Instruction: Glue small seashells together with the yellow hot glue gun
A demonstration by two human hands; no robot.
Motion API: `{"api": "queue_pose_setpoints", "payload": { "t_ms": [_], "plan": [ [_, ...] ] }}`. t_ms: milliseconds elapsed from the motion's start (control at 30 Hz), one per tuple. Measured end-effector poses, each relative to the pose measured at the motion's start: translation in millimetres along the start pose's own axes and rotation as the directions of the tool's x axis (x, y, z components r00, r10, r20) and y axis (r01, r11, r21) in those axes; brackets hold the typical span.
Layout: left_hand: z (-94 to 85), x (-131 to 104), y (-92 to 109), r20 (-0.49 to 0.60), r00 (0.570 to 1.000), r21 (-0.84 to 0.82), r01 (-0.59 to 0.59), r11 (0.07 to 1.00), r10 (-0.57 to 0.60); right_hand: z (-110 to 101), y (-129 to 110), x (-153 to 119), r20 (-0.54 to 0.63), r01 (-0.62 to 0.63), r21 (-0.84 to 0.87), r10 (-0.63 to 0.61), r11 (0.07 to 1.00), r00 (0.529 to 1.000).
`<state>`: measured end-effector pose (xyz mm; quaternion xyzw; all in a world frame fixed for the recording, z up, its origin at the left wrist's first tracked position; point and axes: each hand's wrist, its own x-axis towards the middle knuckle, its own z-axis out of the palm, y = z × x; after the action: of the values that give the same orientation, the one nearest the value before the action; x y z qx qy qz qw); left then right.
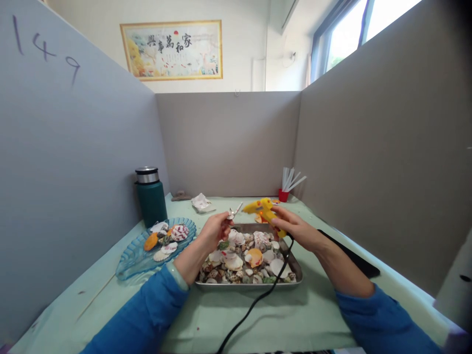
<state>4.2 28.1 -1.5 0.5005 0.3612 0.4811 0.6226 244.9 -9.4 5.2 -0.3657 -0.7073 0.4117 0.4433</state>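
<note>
My right hand [289, 222] is wrapped round the handle of a yellow hot glue gun [263, 206]. The nozzle points left, and a small orange-red light glows on its side. Just left of the nozzle, my left hand [217, 230] pinches a small whitish shell [232, 214]. A thin white stick-like piece [239, 207] juts up from it; whether the two are joined is too small to tell. Below both hands lies a metal tray [247, 286] full of mixed seashells [254, 257], some spotted, some white, one large and orange. The gun's black cord [254, 303] runs over the tray's right part.
At the left, a blue glass dish [129, 263] holds several shells, with a thin wooden stick [96, 297] near it. Behind stand a green flask [151, 204], crumpled tissue [202, 203] and a red cup [283, 195] of white sticks. A flat black object [350, 255] lies right. Grey partitions enclose the table.
</note>
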Motion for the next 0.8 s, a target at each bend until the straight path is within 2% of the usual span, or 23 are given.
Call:
{"api": "queue_pose_setpoints", "payload": {
  "t_ms": [67,100,200,333,467,567,800],
  "plan": [
    [-1.0,0.4,-0.8,0.013,1.0,-0.006,-0.02,1.0,0.02,4.0,-6.2,1.5,-0.06,0.083,0.246,-0.07,0.966,0.996],
    [-1.5,0.5,-1.4,0.022,0.999,-0.01,-0.032,0.999,0.032,7.4,-9.9,2.6,-0.055,0.095,0.335,-0.081,0.937,0.995],
    [-2.1,-0.1,-2.4,0.046,0.997,-0.023,-0.059,0.998,0.06,19.6,-17.5,8.5,-0.062,0.086,0.455,-0.065,0.886,0.996],
    [0.5,-3.4,-0.1,0.034,0.998,-0.045,-0.057,0.997,0.059,30.7,-10.5,19.6,-0.09,0.001,0.35,0.032,0.937,0.995],
    [3.9,-5.7,3.3,-0.039,0.998,-0.085,-0.06,0.995,0.057,34.4,3.9,22.1,-0.028,-0.078,0.204,0.086,0.976,0.996],
    [4.3,-4.8,4.2,-0.018,0.996,-0.132,-0.084,0.988,0.082,37.0,6.0,18.6,-0.019,-0.09,0.084,0.092,0.992,0.996],
    [0.7,1.1,0.8,0.037,0.994,-0.173,-0.097,0.98,0.104,43.7,1.9,15.2,0.001,-0.092,0.083,0.092,0.992,0.996]
  ]
}}
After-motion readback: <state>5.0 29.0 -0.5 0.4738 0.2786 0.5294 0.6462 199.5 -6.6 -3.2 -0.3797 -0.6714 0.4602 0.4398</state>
